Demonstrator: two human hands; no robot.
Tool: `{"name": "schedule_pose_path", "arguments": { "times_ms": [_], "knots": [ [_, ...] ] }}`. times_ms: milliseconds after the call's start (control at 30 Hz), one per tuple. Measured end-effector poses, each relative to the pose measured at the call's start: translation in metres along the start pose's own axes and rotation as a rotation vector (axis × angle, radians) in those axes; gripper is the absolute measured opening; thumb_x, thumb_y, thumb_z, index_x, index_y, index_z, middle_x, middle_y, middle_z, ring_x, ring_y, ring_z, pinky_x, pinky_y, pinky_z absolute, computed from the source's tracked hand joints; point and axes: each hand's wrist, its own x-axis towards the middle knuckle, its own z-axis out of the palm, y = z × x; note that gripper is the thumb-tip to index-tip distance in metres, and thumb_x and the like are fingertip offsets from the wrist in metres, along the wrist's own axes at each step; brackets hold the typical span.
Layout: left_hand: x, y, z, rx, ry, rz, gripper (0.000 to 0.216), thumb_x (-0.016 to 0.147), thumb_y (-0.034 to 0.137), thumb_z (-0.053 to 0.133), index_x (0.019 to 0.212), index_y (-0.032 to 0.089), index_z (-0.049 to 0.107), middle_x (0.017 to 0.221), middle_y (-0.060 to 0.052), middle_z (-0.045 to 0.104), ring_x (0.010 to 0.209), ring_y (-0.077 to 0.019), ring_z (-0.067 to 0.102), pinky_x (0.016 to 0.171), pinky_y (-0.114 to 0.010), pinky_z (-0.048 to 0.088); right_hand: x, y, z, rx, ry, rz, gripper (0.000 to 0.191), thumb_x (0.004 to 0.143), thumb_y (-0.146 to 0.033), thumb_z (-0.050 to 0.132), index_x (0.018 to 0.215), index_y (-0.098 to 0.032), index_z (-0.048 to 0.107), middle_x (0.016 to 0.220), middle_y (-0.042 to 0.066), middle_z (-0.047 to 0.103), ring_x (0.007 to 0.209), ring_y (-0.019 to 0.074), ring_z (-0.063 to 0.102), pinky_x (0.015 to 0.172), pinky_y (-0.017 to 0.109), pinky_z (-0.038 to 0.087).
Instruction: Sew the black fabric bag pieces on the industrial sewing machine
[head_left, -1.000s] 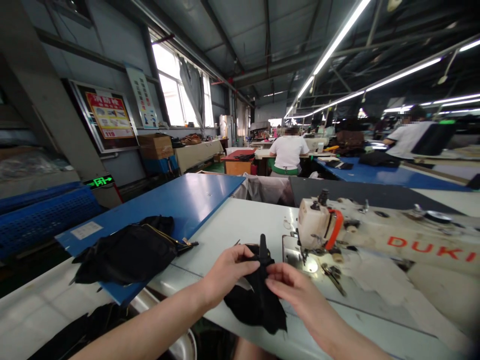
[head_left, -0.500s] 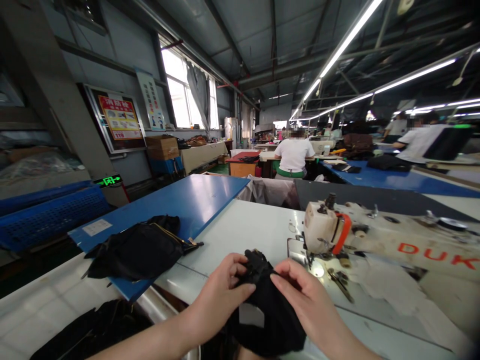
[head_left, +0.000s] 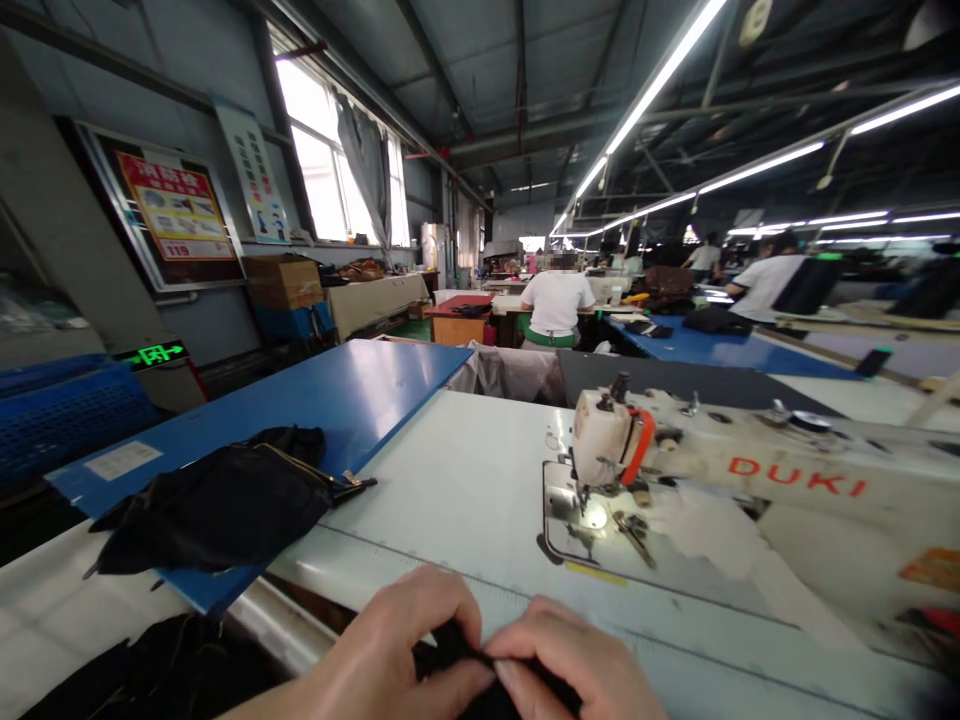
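At the bottom edge of the view my left hand and my right hand are closed together on a small piece of black fabric, fingertips pinching it from both sides. Most of the fabric is hidden by my fingers and the frame's lower edge. Both hands sit at the near edge of the white sewing table. The white sewing machine, marked DUKI in red, stands to the right, its needle area beyond my right hand.
A pile of black fabric with a zipper lies on the blue side table at left. More black cloth lies at bottom left. Other people sit at tables in the background. A blue crate stands far left.
My hands have pulled the black fabric back toward me and down, off the table top to its near edge. The fabric went from spread on the table to bunched between my fingers.
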Motion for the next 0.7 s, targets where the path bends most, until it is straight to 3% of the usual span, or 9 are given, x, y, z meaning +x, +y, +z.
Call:
{"name": "schedule_pose_path", "arguments": {
  "times_ms": [133,267,467,700],
  "knots": [
    [-0.004,-0.007,0.006,-0.092,-0.069,-0.024,0.006,0.071,0.014,0.063,0.072,0.019,0.060,0.075,0.004,0.060,0.074,-0.0114,0.055,0.067,-0.018,0.039,-0.012,0.004,0.006,-0.030,0.016,-0.006,0.018,0.088,-0.019,0.049,0.092,-0.021,0.067,0.079,0.004,0.063,0.071,0.0134,0.061,0.062,0.020,0.045],
    [-0.003,-0.019,0.014,-0.175,-0.125,0.043,0.003,0.074,0.016,0.061,0.076,0.019,0.062,0.078,0.003,0.061,0.079,-0.0125,0.056,0.072,-0.020,0.040,-0.016,0.002,0.007,-0.048,0.065,-0.012,0.015,0.086,-0.017,0.051,0.088,-0.020,0.066,0.077,0.003,0.062,0.069,0.0133,0.060,0.061,0.021,0.045],
    [0.001,-0.026,0.029,-0.155,-0.051,0.150,0.009,0.073,0.012,0.056,0.075,0.019,0.061,0.080,0.002,0.062,0.081,-0.0133,0.057,0.075,-0.021,0.041,-0.023,-0.003,0.006,-0.100,0.134,-0.038,0.014,0.081,-0.010,0.053,0.085,-0.018,0.064,0.078,0.003,0.063,0.073,0.0143,0.059,0.065,0.024,0.045],
    [0.004,-0.018,0.044,-0.159,-0.067,0.179,0.010,0.068,0.010,0.054,0.072,0.019,0.057,0.078,0.003,0.061,0.078,-0.0132,0.056,0.074,-0.022,0.042,-0.039,-0.006,0.003,-0.117,0.162,-0.015,0.017,0.077,-0.007,0.054,0.085,-0.017,0.065,0.077,0.003,0.062,0.072,0.0144,0.059,0.063,0.024,0.043]
  ]
}}
